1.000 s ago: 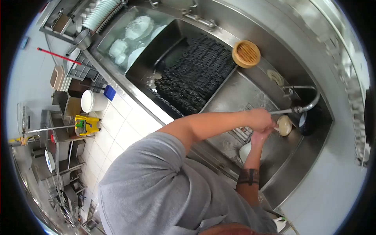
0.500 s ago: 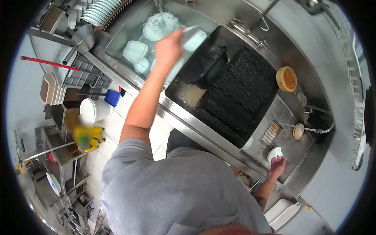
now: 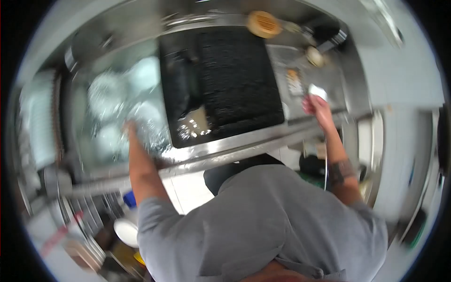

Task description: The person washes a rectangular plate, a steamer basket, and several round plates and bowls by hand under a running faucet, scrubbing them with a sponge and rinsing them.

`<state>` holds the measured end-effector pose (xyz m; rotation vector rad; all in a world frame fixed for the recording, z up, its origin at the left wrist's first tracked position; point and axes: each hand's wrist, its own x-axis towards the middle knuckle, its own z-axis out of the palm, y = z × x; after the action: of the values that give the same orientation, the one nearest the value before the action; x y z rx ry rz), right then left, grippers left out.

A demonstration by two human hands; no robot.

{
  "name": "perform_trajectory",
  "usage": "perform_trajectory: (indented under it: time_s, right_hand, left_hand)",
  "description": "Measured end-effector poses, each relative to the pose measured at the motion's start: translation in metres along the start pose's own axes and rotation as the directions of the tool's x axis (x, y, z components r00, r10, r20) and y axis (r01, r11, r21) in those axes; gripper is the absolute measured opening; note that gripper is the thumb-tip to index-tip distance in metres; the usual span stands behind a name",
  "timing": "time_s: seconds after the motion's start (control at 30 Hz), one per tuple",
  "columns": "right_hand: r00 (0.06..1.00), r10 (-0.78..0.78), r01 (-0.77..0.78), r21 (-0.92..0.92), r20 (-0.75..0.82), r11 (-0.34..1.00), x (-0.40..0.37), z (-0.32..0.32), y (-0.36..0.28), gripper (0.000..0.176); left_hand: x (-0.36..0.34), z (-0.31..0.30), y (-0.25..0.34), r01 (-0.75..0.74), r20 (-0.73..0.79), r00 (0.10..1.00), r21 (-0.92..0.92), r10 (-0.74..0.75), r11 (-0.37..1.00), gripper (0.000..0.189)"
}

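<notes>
My left hand [image 3: 131, 128] reaches into the water of the left sink, beside white dishes [image 3: 144, 115]; its fingers are blurred and partly under water. Over the right drain area, my right hand [image 3: 315, 105] has its fingers closed round a small white dish [image 3: 318, 92]. Near that hand lies a small wire rack [image 3: 294, 82]. More pale dishes [image 3: 109, 94] sit under water, where the surface is splashing. A black ribbed mat [image 3: 239, 75] fills much of the middle basin, with a dark container [image 3: 181, 84] at its left.
A round wooden steamer [image 3: 263, 24] stands on the back ledge. A small bowl [image 3: 315, 56] rests at the right back of the sink. The metal counter edge [image 3: 221, 146] runs in front of my body. A white bucket [image 3: 126, 232] stands on the floor at the left.
The view has turned and blurred. My left hand has gone down into the left sink's water, and the plate it held is no longer seen in it. My right hand still holds the white dish.
</notes>
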<state>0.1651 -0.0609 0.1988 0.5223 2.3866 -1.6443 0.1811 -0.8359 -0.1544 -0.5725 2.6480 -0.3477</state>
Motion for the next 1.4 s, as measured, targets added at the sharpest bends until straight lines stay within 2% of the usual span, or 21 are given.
perform_trajectory:
  time_s: [0.03, 0.07, 0.2, 0.3, 0.43, 0.6, 0.63, 0.73, 0.77, 0.8, 0.87, 0.93, 1.0, 1.03, 1.07, 1.13, 1.2, 1.27, 1.3, 1.37, 1.4]
  right_hand:
    - [0.999, 0.025, -0.025, 0.003, -0.023, 1.000, -0.010, -0.004, 0.000, 0.034]
    - [0.999, 0.041, -0.040, 0.012, -0.020, 0.999, -0.013, -0.010, 0.002, 0.034]
    - [0.988, 0.106, -0.103, 0.034, -0.109, 0.994, -0.030, -0.043, 0.042, 0.033]
    - [0.971, 0.107, -0.100, 0.041, -0.215, 0.994, -0.030, -0.066, 0.067, 0.031]
    - [0.965, 0.054, -0.052, 0.015, -0.257, 0.999, 0.004, -0.120, 0.124, 0.027]
    - [0.914, 0.110, -0.137, -0.040, -0.391, 0.990, 0.079, -0.178, 0.163, 0.038]
    - [0.913, 0.064, -0.140, -0.162, -0.402, 0.977, 0.105, -0.195, 0.180, 0.046]
    - [0.880, 0.110, -0.237, -0.226, -0.462, 0.945, 0.172, -0.236, 0.218, 0.052]
    - [0.879, 0.004, -0.227, -0.412, -0.476, 0.883, 0.195, -0.250, 0.232, 0.055]
    - [0.884, 0.012, -0.221, -0.394, -0.467, 0.892, 0.216, -0.262, 0.248, 0.055]
    - [0.853, 0.173, -0.468, -0.573, -0.493, 0.673, 0.262, -0.278, 0.285, 0.062]
    - [0.853, 0.167, -0.465, -0.577, -0.494, 0.671, 0.295, -0.283, 0.324, 0.065]
    - [0.758, 0.550, -0.615, -0.103, -0.351, 0.782, 0.297, -0.283, 0.312, 0.061]
    - [0.760, 0.591, -0.617, -0.017, -0.272, 0.786, 0.313, -0.286, 0.339, 0.054]
    - [0.762, 0.591, -0.618, -0.025, -0.263, 0.786, 0.317, -0.287, 0.342, 0.054]
    - [0.868, 0.497, -0.468, 0.325, -0.008, 0.822, 0.320, -0.278, 0.331, 0.050]
    - [0.890, 0.449, -0.439, 0.400, 0.074, 0.804, 0.351, -0.265, 0.324, 0.048]
    - [0.909, 0.387, -0.408, 0.515, 0.154, 0.754, 0.358, -0.252, 0.276, 0.046]
    - [0.912, 0.379, -0.404, 0.504, 0.158, 0.763, 0.363, -0.247, 0.258, 0.046]
    - [0.916, 0.289, -0.400, 0.581, 0.279, 0.709, 0.372, -0.237, 0.230, 0.046]
    - [0.915, 0.285, -0.402, 0.573, 0.286, 0.714, 0.374, -0.233, 0.215, 0.046]
  left_hand:
    - [-0.006, -0.005, -0.009, -0.366, -0.475, 0.873, -0.484, 0.114, 0.795, 0.063]
    - [0.019, 0.090, -0.023, -0.057, -0.064, 0.997, -0.379, 0.035, 0.924, 0.061]
    - [-0.003, 0.055, -0.005, 0.061, 0.047, 0.998, -0.433, -0.045, 0.899, 0.051]
    - [-0.029, 0.019, -0.007, 0.093, 0.002, 0.995, -0.465, -0.103, 0.881, 0.043]
    - [-0.060, -0.053, 0.000, 0.037, -0.230, 0.955, -0.534, -0.187, 0.845, 0.034]
    - [-0.074, -0.158, 0.033, -0.057, -0.431, 0.856, -0.627, -0.285, 0.777, 0.030]
    - [-0.078, -0.185, 0.044, -0.064, -0.439, 0.831, -0.685, -0.342, 0.725, 0.031]
    - [-0.138, -0.307, 0.122, -0.185, -0.542, 0.773, -0.690, -0.330, 0.699, 0.033]
    - [-0.156, -0.341, 0.152, -0.253, -0.561, 0.783, -0.683, -0.270, 0.685, 0.034]
    - [-0.169, -0.368, 0.185, -0.341, -0.606, 0.766, -0.664, -0.213, 0.665, 0.030]
    - [-0.193, -0.411, 0.257, -0.500, -0.622, 0.779, -0.689, -0.075, 0.525, 0.027]
    - [-0.230, -0.452, 0.354, -0.555, -0.575, 0.817, -0.759, 0.048, 0.342, 0.024]
    - [-0.254, -0.471, 0.446, -0.488, -0.436, 0.857, -0.858, 0.276, 0.161, 0.023]
    - [-0.260, -0.469, 0.491, -0.437, -0.357, 0.863, -0.882, 0.359, 0.174, 0.024]
    - [-0.274, -0.477, 0.535, -0.432, -0.271, 0.844, -0.856, 0.464, 0.285, 0.026]
    - [-0.263, -0.437, 0.617, -0.447, -0.208, 0.746, -0.861, 0.633, 0.244, 0.030]
    - [-0.246, -0.387, 0.697, -0.239, -0.082, 0.655, -0.966, 0.752, 0.103, 0.042]
    - [-0.246, -0.384, 0.761, 0.110, 0.120, 0.717, -0.992, 0.687, 0.059, 0.059]
    - [-0.242, -0.388, 0.785, 0.113, 0.114, 0.724, -0.993, 0.681, 0.047, 0.059]
    - [-0.227, -0.399, 0.822, 0.493, 0.242, 0.711, -0.841, 0.660, -0.222, 0.071]
    - [-0.219, -0.410, 0.832, 0.493, 0.241, 0.717, -0.839, 0.654, -0.232, 0.071]
